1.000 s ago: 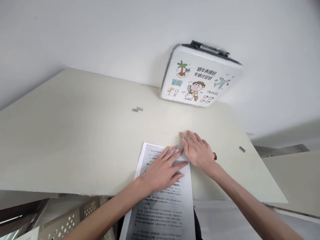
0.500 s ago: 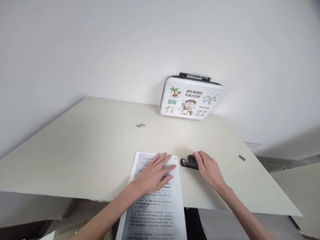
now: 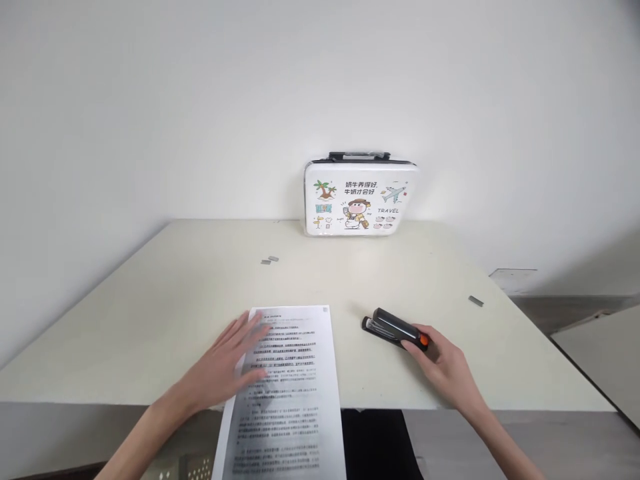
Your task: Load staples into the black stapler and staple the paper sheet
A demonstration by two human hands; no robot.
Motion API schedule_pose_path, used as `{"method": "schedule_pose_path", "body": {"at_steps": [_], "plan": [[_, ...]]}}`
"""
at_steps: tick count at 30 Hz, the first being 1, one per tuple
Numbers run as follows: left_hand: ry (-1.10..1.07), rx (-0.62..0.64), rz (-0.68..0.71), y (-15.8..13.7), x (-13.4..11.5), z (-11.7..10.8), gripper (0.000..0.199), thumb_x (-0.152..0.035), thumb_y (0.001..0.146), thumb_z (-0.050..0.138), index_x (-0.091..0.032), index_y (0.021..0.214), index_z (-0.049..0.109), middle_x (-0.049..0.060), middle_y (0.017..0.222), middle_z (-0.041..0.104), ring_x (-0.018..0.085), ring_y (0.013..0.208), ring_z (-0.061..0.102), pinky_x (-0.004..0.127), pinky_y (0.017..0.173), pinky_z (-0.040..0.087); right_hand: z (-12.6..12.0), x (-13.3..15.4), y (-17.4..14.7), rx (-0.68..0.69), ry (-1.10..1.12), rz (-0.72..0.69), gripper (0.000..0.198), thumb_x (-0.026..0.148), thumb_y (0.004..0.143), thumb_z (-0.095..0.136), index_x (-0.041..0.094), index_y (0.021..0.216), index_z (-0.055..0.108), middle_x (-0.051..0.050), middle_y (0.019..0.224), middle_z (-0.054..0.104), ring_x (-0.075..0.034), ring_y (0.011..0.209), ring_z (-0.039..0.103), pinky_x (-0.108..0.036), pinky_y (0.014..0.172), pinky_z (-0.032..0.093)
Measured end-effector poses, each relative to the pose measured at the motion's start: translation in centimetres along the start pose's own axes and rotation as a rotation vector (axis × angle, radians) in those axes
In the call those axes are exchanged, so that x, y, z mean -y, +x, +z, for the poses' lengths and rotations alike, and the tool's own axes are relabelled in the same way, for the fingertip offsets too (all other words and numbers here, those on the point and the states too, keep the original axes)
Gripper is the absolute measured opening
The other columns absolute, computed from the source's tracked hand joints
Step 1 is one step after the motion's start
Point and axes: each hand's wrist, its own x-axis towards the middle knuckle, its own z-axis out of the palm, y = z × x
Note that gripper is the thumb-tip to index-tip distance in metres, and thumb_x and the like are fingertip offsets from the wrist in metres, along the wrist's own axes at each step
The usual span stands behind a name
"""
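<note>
While the left hand (image 3: 220, 367) splays empty over printed white paper (image 3: 293, 400), the right hand (image 3: 445, 365) pinches a black, orange-tipped stapler (image 3: 395, 326).

One head-worn view
Looks forward and down from close at the near side of the table (image 3: 150, 327), toward the far wall (image 3: 200, 107).

Soft light — slightly blurry left hand (image 3: 224, 365)

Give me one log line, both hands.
left hand: at left edge of printed paper | right hand: holding stapler | case: standing on table
</note>
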Motion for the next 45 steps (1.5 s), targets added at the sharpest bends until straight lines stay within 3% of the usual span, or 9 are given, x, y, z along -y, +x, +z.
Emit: {"method": "schedule_pose_path", "body": {"at_steps": [6, 10, 15, 19, 26, 29, 33, 39, 45], "plan": [[0.066, -0.012, 0.024, 2.4, -2.4, 1.4, 0.076, -0.06, 0.106, 0.044, -0.04, 0.169, 0.007, 0.0, 0.176, 0.011, 0.036, 0.162, 0.013, 0.061, 0.129, 0.019, -2.1, -1.5, -0.7, -0.007, 0.31, 0.133, 0.046, 0.062, 0.089, 0.07, 0.025, 0.116, 0.072, -0.007, 0.104, 0.076, -0.027, 0.095, 0.07, -0.035, 0.084, 0.058], [0.063, -0.019, 0.069, 8.9, -5.4, 2.7, 0.072, -0.063, 0.106, 0.041, -0.038, 0.169, 0.016, 0.002, 0.176, 0.012, 0.035, 0.162, 0.012, 0.06, 0.129, 0.017, -2.7, -1.5, -0.4, -0.027, 0.472, 0.133, 0.049, 0.061, 0.089, 0.071, 0.023, 0.12, 0.072, -0.011, 0.118, 0.076, -0.031, 0.108, 0.07, -0.037, 0.089, 0.058], [0.004, -0.007, 0.063, 19.8, -9.6, 4.9, 0.074, -0.07, 0.105, 0.033, -0.028, 0.167, 0.031, 0.007, 0.176, 0.017, 0.035, 0.163, 0.007, 0.059, 0.13, 0.012, -3.0, -0.8, -0.3, -0.049, 0.541, 0.117, 0.045, 0.059, 0.093, 0.068, 0.023, 0.118, 0.071, -0.011, 0.117, 0.076, -0.03, 0.108, 0.07, -0.039, 0.092, 0.058], [-0.065, -0.002, 0.086, 27.4, -12.5, 6.4, 0.077, -0.074, 0.103, 0.031, -0.031, 0.166, 0.033, 0.007, 0.175, 0.019, 0.038, 0.162, 0.006, 0.063, 0.129, 0.009, -3.1, -0.7, -0.3, -0.088, 0.564, 0.101, 0.042, 0.058, 0.093, 0.068, 0.023, 0.116, 0.071, -0.01, 0.114, 0.076, -0.029, 0.107, 0.07, -0.039, 0.093, 0.057], [-0.114, 0.065, 0.101, 34.1, -15.4, 7.5, 0.085, -0.08, 0.1, 0.026, -0.028, 0.167, 0.031, 0.008, 0.176, 0.012, 0.039, 0.162, 0.001, 0.064, 0.128, 0.001, -2.4, -1.5, -2.4, -0.269, 0.459, 0.118, 0.035, 0.05, 0.092, 0.072, 0.024, 0.115, 0.068, -0.009, 0.112, 0.073, -0.029, 0.107, 0.067, -0.04, 0.093, 0.056], [-0.151, 0.059, 0.055, 34.9, -16.3, 7.4, 0.085, -0.081, 0.099, 0.026, -0.03, 0.166, 0.033, 0.006, 0.176, 0.012, 0.041, 0.161, -0.002, 0.067, 0.127, -0.003, -2.0, -1.3, -3.2, -0.232, 0.422, 0.092, 0.033, 0.048, 0.093, 0.071, 0.025, 0.117, 0.069, -0.01, 0.113, 0.073, -0.03, 0.109, 0.067, -0.04, 0.093, 0.056], [-0.315, 0.021, 0.065, 33.7, -15.9, 6.7, 0.075, -0.068, 0.107, 0.011, -0.027, 0.168, 0.026, 0.007, 0.176, 0.012, 0.031, 0.163, 0.007, 0.062, 0.129, 0.004, -1.6, -0.5, -3.2, -0.177, 0.437, 0.079, 0.031, 0.046, 0.095, 0.07, 0.024, 0.116, 0.071, -0.009, 0.112, 0.075, -0.029, 0.108, 0.069, -0.037, 0.092, 0.057], [-0.506, -0.037, 0.227, 26.9, -12.4, 5.9, 0.069, -0.065, 0.106, 0.039, -0.022, 0.16, 0.044, 0.009, 0.171, 0.032, 0.028, 0.162, 0.02, 0.051, 0.132, 0.01, -1.0, 0.2, -2.6, -0.152, 0.434, 0.097, 0.036, 0.048, 0.095, 0.07, 0.022, 0.12, 0.07, -0.011, 0.12, 0.075, -0.029, 0.115, 0.067, -0.037, 0.094, 0.056], [-0.937, -0.131, 0.016, 21.2, -8.5, 3.7, 0.052, -0.061, 0.102, 0.052, -0.029, 0.141, 0.065, 0.005, 0.151, 0.061, 0.03, 0.144, 0.052, 0.047, 0.122, 0.039, 0.3, 2.0, 0.6, -0.08, 0.279, -0.049, 0.031, 0.047, 0.095, 0.068, 0.023, 0.114, 0.071, -0.007, 0.104, 0.075, -0.026, 0.095, 0.068, -0.035, 0.083, 0.055]]}}
